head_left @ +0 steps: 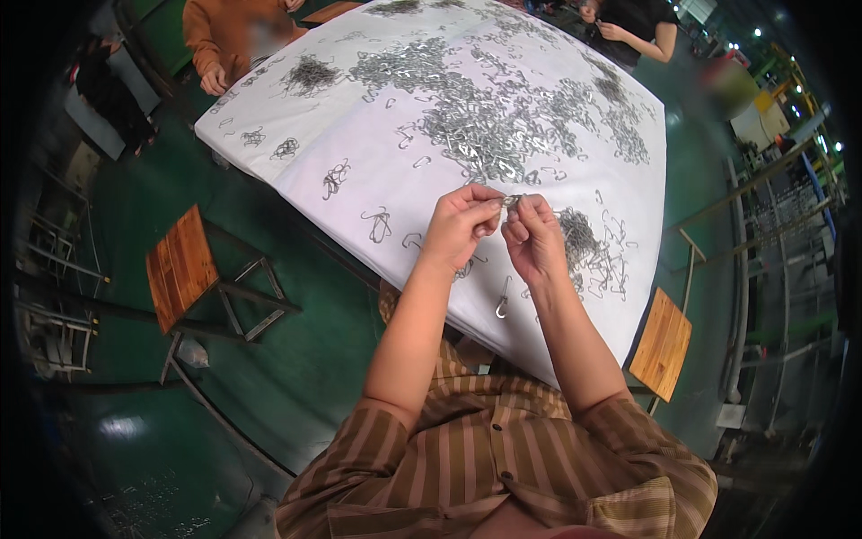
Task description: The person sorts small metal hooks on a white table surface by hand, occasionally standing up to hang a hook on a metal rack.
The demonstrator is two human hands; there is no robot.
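Note:
Above the near part of the white-covered table (341,144), my left hand (461,226) and my right hand (535,241) meet fingertip to fingertip. Both are closed in a pinch on one small metal hook (510,200), mostly covered by the fingers. Just beyond them spreads a large heap of silver metal hooks (480,130), shaped like carabiners. A dense pile of thin bent wires (577,235) lies beside my right hand, with loose ones around it. Below my hands, a single hook (503,301) rests near the table's front edge.
Small clusters of bent wire (336,178) dot the cloth at left, and a darker wire pile (312,74) lies farther back. Wooden stools (182,268) stand left and right (662,344). Across the table, a person in orange (211,40) and one in black (633,31) are at work.

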